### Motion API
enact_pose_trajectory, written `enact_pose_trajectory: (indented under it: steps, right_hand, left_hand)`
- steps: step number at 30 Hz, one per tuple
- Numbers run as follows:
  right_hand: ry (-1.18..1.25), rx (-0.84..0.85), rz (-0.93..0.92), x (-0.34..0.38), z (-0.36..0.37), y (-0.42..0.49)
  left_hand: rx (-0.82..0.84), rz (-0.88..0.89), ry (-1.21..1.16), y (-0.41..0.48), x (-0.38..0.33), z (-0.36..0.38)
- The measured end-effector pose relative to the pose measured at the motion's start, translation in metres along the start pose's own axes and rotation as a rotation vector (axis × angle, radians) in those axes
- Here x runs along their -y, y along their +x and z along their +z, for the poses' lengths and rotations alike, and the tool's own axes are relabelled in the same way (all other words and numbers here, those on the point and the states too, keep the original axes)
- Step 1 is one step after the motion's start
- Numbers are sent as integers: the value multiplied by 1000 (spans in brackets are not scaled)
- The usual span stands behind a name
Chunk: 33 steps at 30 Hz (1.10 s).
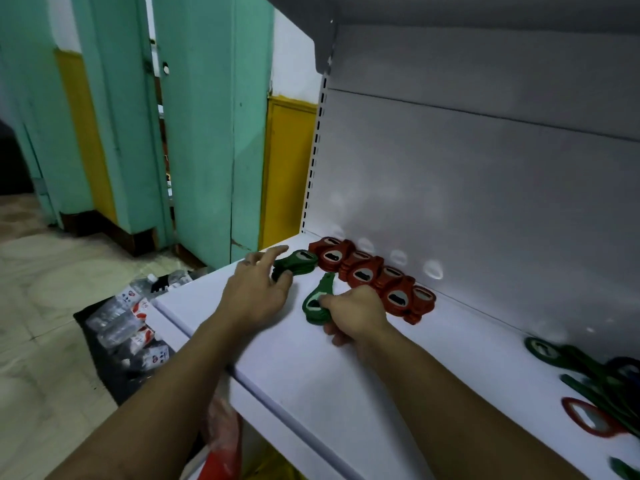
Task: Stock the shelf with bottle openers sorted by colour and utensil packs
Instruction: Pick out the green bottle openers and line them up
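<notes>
I saw a white shelf (346, 368) with a pale back panel (485, 188), and to its left teal doors (201, 133), yellow panels (287, 161) and a tiled floor (45, 306) where a black bag (104, 355) of packs lay. At the right edge a loose pile (588, 382) of green and red openers was blurred and cut off, so I could not count them. A row of red openers (374, 278) lay along the back panel. My hands were apart. The left hand (256, 289) had its fingers spread, touching the handle end of the left green opener (298, 265), which lay crosswise, head toward the red row. The right hand (356, 310) curled round the right green opener (317, 299), its head by my thumb and its narrow end pointing back at the red row; my fingers hid its underside.
</notes>
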State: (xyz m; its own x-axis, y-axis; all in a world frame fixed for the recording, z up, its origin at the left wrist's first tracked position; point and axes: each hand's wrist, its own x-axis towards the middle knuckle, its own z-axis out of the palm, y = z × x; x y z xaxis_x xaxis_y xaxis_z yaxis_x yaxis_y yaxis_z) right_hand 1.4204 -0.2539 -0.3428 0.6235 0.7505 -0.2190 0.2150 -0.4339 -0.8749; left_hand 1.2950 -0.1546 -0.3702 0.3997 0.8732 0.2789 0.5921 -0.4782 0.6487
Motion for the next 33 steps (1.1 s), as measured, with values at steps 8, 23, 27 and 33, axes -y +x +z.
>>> enact_pose_trajectory:
  steps: [8,23,27,33]
  right_hand:
    - [-476,91,-42,35,4,27]
    - [-280,102,-12,31,3,15]
    - [-143,178,-81,21,7,11]
    - [-467,24,-331,16,22,19]
  left_hand:
    - [24,103,135,3,8,4]
    - [27,70,140,7,7,5]
    - [67,48,115,7,6,0]
    - [35,39,104,5,4,-1]
